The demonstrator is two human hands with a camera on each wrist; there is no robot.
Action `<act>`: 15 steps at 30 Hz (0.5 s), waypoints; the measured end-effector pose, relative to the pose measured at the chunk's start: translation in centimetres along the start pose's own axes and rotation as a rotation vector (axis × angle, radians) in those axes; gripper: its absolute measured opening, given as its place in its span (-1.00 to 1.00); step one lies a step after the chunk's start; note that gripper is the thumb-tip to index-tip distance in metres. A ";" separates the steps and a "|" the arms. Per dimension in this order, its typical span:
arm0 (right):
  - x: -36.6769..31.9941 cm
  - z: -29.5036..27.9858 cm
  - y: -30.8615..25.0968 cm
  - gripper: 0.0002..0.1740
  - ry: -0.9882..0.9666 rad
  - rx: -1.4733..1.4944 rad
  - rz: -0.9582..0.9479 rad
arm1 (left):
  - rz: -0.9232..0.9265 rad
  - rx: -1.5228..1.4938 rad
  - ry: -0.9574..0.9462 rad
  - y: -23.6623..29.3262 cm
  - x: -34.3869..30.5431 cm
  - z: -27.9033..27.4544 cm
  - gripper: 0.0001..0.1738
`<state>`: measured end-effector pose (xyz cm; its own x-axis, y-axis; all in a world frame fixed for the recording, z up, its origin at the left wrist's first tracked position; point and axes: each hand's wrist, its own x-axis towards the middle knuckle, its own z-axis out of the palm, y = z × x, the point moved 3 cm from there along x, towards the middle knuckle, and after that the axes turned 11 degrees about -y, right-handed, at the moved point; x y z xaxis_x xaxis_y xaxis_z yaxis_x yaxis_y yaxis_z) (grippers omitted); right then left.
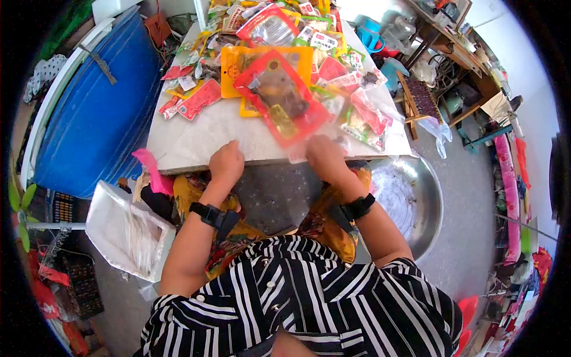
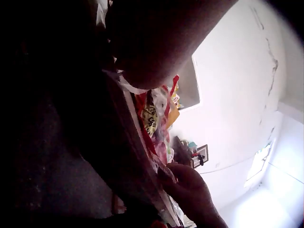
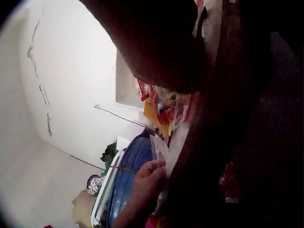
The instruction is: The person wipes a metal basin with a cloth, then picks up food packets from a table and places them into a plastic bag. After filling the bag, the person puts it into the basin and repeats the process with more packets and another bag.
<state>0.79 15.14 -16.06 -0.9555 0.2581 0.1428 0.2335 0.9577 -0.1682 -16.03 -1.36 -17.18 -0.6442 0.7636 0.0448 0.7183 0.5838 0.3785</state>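
My left hand (image 1: 226,163) is at the table's near edge, fingers curled, and in the right wrist view its fingertips pinch a thin sheet of clear plastic (image 3: 160,146). The right hand (image 1: 326,157), blurred, is curled at the same edge. Beside its fingers shows a see-through, pinkish plastic corner (image 1: 296,156), which they grip in the left wrist view. Just beyond the hands lies a red-edged food pouch (image 1: 276,89) with a clear window and brown contents. It rests over a yellow pouch (image 1: 235,68); another red pouch (image 1: 269,28) lies farther back.
Many small food packets (image 1: 202,98) are heaped across the white table (image 1: 184,140). A blue barrel (image 1: 98,107) stands at the left, above a white foam box (image 1: 128,232). On the floor at right sits a metal basin (image 1: 431,202). A small wooden stool (image 1: 410,107) stands beyond it.
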 end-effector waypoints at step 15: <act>8.7 0.3 -5.3 -0.80 -0.393 0.220 0.051 | -0.057 -0.079 -0.023 -0.3 0.3 0.1 -0.69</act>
<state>-8.78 12.27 -14.27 -0.9497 0.1953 -0.2447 0.2784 0.8844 -0.3746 -16.44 -1.26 -17.37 -0.6764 0.7365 0.0005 0.6573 0.6033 0.4517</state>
